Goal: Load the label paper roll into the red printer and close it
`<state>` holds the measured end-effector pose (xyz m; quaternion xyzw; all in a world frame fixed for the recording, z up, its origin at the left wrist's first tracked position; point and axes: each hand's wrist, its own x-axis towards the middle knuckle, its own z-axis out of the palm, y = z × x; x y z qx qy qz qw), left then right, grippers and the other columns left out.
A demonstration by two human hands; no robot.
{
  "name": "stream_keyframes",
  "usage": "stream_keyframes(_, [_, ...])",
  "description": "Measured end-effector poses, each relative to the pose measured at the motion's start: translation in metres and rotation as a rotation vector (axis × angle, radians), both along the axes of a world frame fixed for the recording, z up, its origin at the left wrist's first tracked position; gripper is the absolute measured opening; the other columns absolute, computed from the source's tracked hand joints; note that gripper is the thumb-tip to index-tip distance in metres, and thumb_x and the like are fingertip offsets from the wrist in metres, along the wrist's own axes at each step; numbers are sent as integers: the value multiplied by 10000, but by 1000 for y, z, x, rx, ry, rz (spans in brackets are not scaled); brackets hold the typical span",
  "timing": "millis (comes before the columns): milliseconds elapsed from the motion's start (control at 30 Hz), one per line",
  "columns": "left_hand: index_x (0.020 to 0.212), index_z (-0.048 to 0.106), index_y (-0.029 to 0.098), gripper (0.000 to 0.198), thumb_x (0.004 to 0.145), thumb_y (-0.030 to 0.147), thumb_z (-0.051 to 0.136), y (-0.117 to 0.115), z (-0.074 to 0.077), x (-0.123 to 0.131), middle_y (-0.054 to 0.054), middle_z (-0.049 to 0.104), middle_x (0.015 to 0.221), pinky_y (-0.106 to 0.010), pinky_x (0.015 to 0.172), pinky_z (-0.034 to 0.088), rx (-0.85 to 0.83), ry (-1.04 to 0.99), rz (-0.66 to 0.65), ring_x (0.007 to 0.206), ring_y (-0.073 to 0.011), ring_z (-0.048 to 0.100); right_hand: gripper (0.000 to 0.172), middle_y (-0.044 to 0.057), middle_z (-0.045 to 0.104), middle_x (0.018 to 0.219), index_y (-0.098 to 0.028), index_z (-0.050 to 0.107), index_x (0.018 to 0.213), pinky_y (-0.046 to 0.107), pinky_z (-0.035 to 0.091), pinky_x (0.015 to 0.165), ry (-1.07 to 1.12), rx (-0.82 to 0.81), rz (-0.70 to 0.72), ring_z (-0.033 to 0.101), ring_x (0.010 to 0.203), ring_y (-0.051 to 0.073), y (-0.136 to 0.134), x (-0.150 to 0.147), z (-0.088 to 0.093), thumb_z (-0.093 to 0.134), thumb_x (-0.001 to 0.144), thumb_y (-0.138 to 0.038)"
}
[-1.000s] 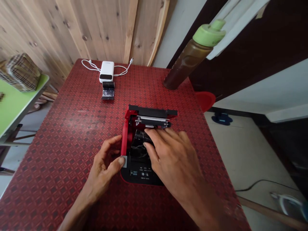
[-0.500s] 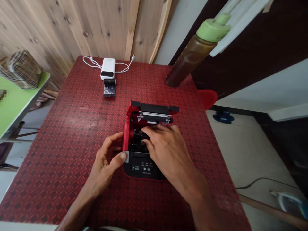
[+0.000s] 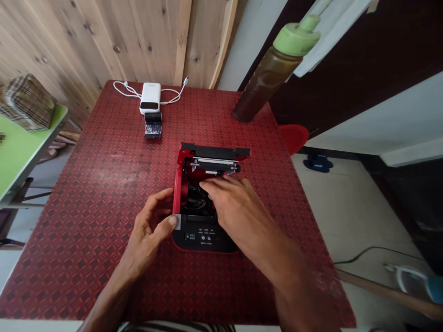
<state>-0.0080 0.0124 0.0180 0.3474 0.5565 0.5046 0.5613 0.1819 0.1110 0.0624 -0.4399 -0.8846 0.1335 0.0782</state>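
Observation:
A small red and black printer (image 3: pixel 204 237) sits in the middle of the red patterned table (image 3: pixel 104 193) with its lid raised at the back. My left hand (image 3: pixel 150 230) grips the printer's left side, thumb on a grey tab at its front corner. My right hand (image 3: pixel 235 210) reaches over the open compartment, fingers bent down into it. What the fingertips touch inside is hidden.
A white power bank (image 3: pixel 150 97) with a white cable and a small black part (image 3: pixel 152 125) lie at the table's far edge. A tall brown bottle with a green cap (image 3: pixel 273 69) stands at the far right. A green side table (image 3: pixel 20 152) is at left.
My right hand has drawn back slightly and shifted its fingers inside the compartment. The left hand keeps its grip. The view has moved a little.

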Motion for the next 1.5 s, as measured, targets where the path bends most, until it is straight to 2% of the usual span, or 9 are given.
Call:
stream_keyframes(200, [1443,666,227,562,972,517,769,2,11,-4,-141,721,1494,-454,1086,571,6,38,-39,1362,-348,684,354,42,803,1330,-276,743,1303,479,570,1044,292,-69,108,702,1248,264,-19,17,18,617,1031,-86])
stream_keyframes(300, [1429,679,225,564,965,528,781,9,16,-11,-141,741,1452,-472,1115,552,20,112,-17,1342,-345,691,218,48,820,1206,-249,777,1123,477,581,1000,301,-31,139,715,1132,260,-22,17,14,649,1043,-91])
stream_keyframes(567, [1412,731,292,445,1056,551,668,78,33,-17,-78,719,1464,-415,1084,517,380,285,51,1317,-280,654,195,77,766,947,-117,788,1058,366,597,826,409,277,142,655,888,217,-37,16,14,613,1054,-33])
stream_keyframes(733, [1033,846,279,350,1080,553,632,104,44,-3,-39,786,1125,-375,995,522,432,230,51,1096,-227,695,264,115,801,970,-62,792,1087,383,587,844,391,471,135,686,920,242,-59,20,12,529,1091,-46])
stream_keyframes(833, [863,812,264,232,1032,405,740,95,43,0,-40,787,1126,-381,1141,468,414,222,65,1360,-259,634,308,122,823,1006,-53,788,1125,390,573,858,352,518,136,706,960,252,-69,22,4,481,1113,-63])
stream_keyframes(900, [980,824,273,78,988,341,787,80,39,1,-42,766,1300,-407,1206,438,361,219,59,1463,-281,579,327,119,837,1018,-60,787,1142,386,557,850,325,525,133,718,983,250,-75,22,-2,461,1124,-73])
stream_keyframes(1067, [1517,605,343,624,935,374,825,41,23,6,-61,602,1635,-517,1262,436,133,65,33,1519,-331,553,261,131,853,1196,-113,791,1175,413,529,1000,355,593,7,725,1185,255,-83,19,-15,546,1101,-61])
stream_keyframes(1200, [1556,571,305,649,957,391,805,27,14,8,-80,560,1680,-511,1276,439,39,-2,-7,1569,-340,504,225,163,807,1355,-141,782,1155,469,521,1128,409,495,-24,709,1358,291,-82,18,-20,613,1054,-32])
stream_keyframes(1500, [1562,601,307,617,981,367,803,23,11,9,-53,584,1672,-509,1332,369,29,-59,3,1595,-336,480,230,133,829,1314,-86,751,1254,420,553,1149,390,413,-7,777,1276,274,-81,17,-18,674,1037,-74])
